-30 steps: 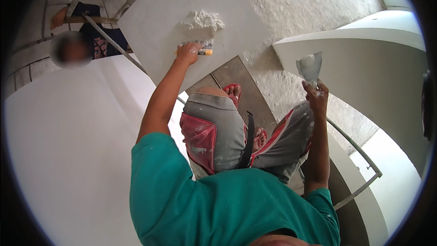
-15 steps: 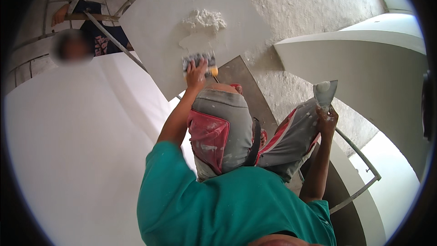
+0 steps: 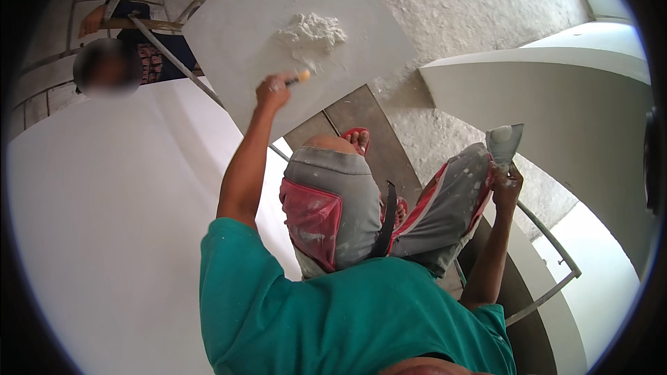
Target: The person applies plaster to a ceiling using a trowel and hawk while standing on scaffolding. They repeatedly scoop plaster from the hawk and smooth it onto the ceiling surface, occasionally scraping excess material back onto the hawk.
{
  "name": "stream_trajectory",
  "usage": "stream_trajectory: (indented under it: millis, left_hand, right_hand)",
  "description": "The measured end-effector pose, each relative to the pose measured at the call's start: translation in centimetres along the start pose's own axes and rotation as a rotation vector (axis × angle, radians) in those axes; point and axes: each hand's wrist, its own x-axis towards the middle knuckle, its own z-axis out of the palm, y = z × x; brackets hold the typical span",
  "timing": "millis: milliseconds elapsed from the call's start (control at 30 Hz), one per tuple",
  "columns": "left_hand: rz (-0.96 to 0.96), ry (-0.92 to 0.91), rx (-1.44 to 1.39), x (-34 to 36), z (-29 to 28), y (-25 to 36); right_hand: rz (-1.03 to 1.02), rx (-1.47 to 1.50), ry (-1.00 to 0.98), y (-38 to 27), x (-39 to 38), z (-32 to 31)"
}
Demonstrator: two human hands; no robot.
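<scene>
My left hand is closed round a plastering trowel with a dark, yellow-ended handle. It is over the near part of a pale grey board, and the blade hardly shows from this angle. Just beyond the hand, a lumpy mound of white putty lies on the board, with a thin smear trailing toward the tool. Beside my right knee, my right hand grips a putty knife. Its wide blade points up and carries a small white dab of putty.
Metal scaffold bars cross at the upper left, where another person stands beyond a white wall panel. Brown planks lie under my feet. A curved wall ledge and a bent metal rail are on the right.
My left hand has lifted and moved left and away from me, turning the trowel from flat to nearly edge-on. The putty mound looks spread differently. My right hand has shifted slightly right.
</scene>
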Motion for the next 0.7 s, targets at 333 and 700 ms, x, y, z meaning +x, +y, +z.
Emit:
stream_trajectory:
  millis: [333,700]
  left_hand:
    - [0.247,-0.090,0.175,2.1,0.8,2.0]
    - [0.241,0.405,0.022,-3.4,13.4,0.1]
  right_hand:
    - [0.025,-0.001,0.022,-1.3,-0.9,0.3]
    - [0.024,-0.090,0.057,-0.4,-2.0,-0.2]
